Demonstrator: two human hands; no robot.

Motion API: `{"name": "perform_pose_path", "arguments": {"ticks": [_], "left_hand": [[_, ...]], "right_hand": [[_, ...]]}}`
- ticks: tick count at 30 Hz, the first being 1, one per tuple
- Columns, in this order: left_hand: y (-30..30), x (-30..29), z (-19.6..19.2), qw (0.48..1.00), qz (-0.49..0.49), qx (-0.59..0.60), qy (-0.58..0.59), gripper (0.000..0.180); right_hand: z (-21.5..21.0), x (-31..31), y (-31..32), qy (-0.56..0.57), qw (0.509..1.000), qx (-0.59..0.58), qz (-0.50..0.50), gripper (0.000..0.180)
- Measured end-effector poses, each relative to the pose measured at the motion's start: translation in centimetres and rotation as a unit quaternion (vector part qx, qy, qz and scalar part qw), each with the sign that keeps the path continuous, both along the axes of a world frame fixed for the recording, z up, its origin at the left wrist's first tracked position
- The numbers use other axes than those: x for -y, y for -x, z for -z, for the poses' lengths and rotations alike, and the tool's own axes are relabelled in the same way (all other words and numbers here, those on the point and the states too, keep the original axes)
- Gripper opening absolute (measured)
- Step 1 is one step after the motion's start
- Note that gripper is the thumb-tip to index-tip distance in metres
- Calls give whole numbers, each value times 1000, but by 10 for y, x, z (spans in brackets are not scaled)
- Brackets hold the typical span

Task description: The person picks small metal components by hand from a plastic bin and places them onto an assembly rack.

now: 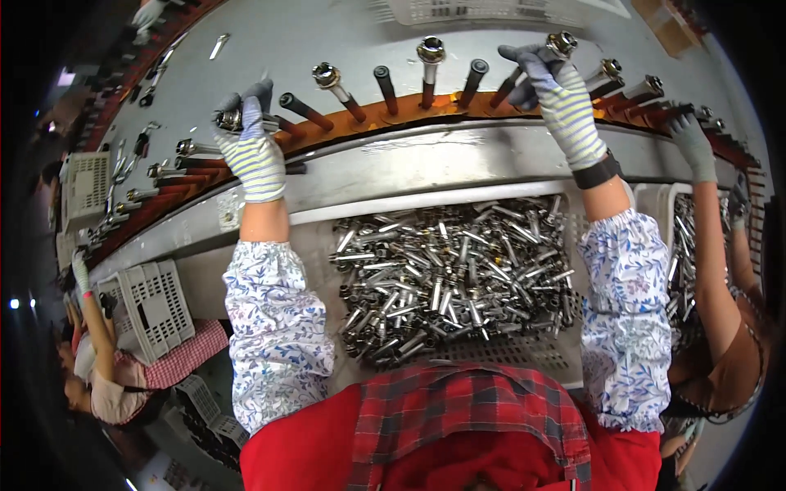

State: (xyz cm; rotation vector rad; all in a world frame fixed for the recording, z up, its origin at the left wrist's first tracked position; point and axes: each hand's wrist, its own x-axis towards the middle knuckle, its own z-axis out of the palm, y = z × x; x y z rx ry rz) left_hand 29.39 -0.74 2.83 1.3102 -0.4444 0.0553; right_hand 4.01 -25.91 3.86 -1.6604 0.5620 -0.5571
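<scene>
My left hand (250,146), in a striped glove, closes around a shiny metal tube fitting (232,120) at a post in the row. My right hand (563,102), gloved the same way, pinches another metal tube fitting (561,46) by its wide end, at the top of a post. Between my hands, a flared fitting (430,51) and a second flared fitting (327,77) stand on posts. A dark post (385,88), a second dark post (474,82) and a third one (304,110) carry nothing. The posts rise from a curved orange-brown strip (401,116).
A white crate (442,196) heaped with metal fittings (458,278) stands before me, below a metal ledge (417,159). At right, a co-worker's gloved hand (693,143) reaches the posts. Another co-worker (123,385) is at left beside a white basket (160,307).
</scene>
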Motion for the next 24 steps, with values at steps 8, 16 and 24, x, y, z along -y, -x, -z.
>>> {"name": "perform_pose_path", "arguments": {"ticks": [8,16,24], "left_hand": [[-38,-35,-9,997,24,64,-17,24],[-74,-74,13,991,-60,61,-98,27],[44,-88,15,977,-37,119,-171,36]], "right_hand": [[29,-40,-34,34,991,-132,6,27],[2,-123,-4,334,939,73,45,27],[80,-179,145,340,809,-392,-276,51]]}}
